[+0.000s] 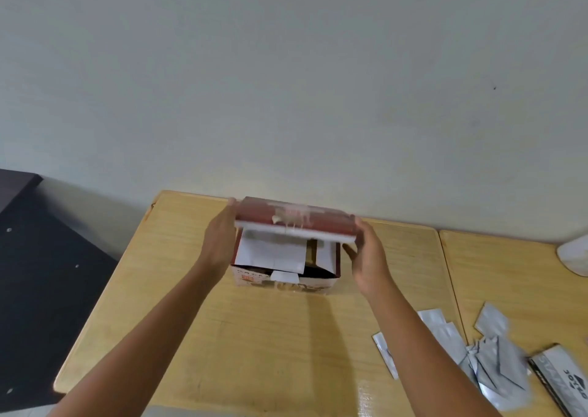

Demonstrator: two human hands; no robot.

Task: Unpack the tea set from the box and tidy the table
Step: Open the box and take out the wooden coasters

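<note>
- Sitting toward the far edge of the wooden table (261, 337), close to the pale wall (286, 66): the cardboard box (286, 281), printed in red and white, with white inner flaps (270, 252) standing open inside it.
- Hovering just above the box's open top, tilted with its near edge lower: a flat red lid (294, 221) with a white edge, blurred, pale tape remnants streaking its top.
- Gripping the lid's left end: the left hand (219, 241), fingers closed onto the edge, fingertips showing at the far corner.
- Gripping the lid's right end: the right hand (369, 257), thumb underneath, fingers wrapped over the side, clamped on it.
- Reaching in from the near edge, both forearms bare, one on either side of the box.
- Showing dark inside the box between the flaps; contents too shadowed to make out, no tea ware visible.
- Lying scattered at the near right, across the seam to a second table (509, 273): silvery packets and wrappers (496, 365), well apart from the box.
- Resting at the near right corner: a long grey carton (560, 375) with dark lettering.
- Peeking in at the far right edge: a white rounded object (574, 256), only partly in view.
- Standing off to the left, beside the table: a dark cabinet (38, 289).
</note>
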